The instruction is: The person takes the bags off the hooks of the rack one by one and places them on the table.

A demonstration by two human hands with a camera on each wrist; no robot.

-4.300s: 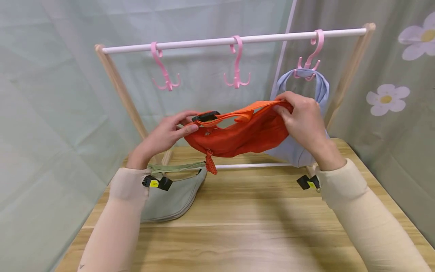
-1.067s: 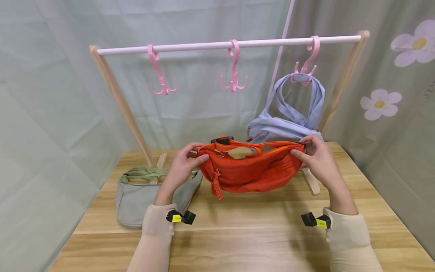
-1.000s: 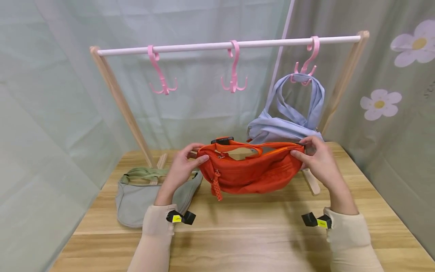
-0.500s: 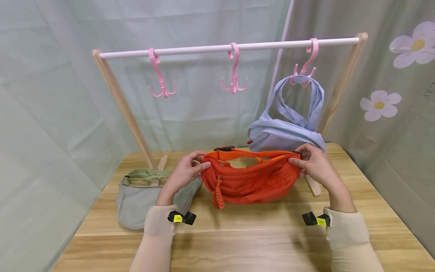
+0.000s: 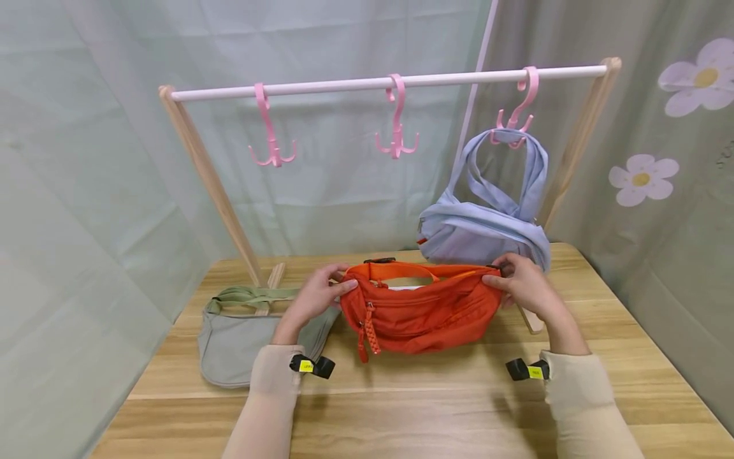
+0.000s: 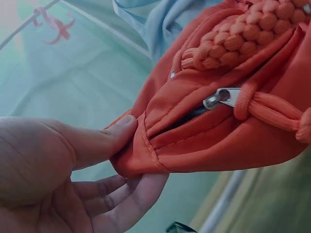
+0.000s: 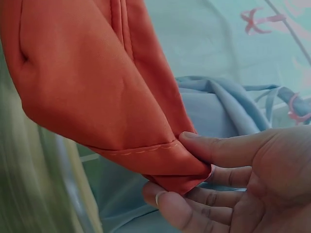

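Observation:
An orange-red waist bag (image 5: 424, 315) with a black buckle hangs between my two hands, its front facing me. My left hand (image 5: 317, 294) pinches its left end between thumb and fingers. At the opposite end, my right hand (image 5: 526, 288) pinches the corner in the same way. The left wrist view shows a metal zipper pull (image 6: 222, 98) with a knotted cord on the bag's front. A braided cord tassel (image 5: 371, 330) dangles at the bag's left side. In the right wrist view, the bag's stitched end (image 7: 165, 160) lies between thumb and fingers.
A wooden rack with a white rail (image 5: 332, 85) stands behind, carrying pink hooks (image 5: 395, 124). A light blue bag (image 5: 484, 233) hangs by its strap from the right hook. To the left, a grey-green bag (image 5: 241, 347) lies on the wooden table (image 5: 413, 414).
Both hands have lowered the orange-red bag from in front of the rack towards the table. Over the last second it has sunk a little further, its front turned more to me.

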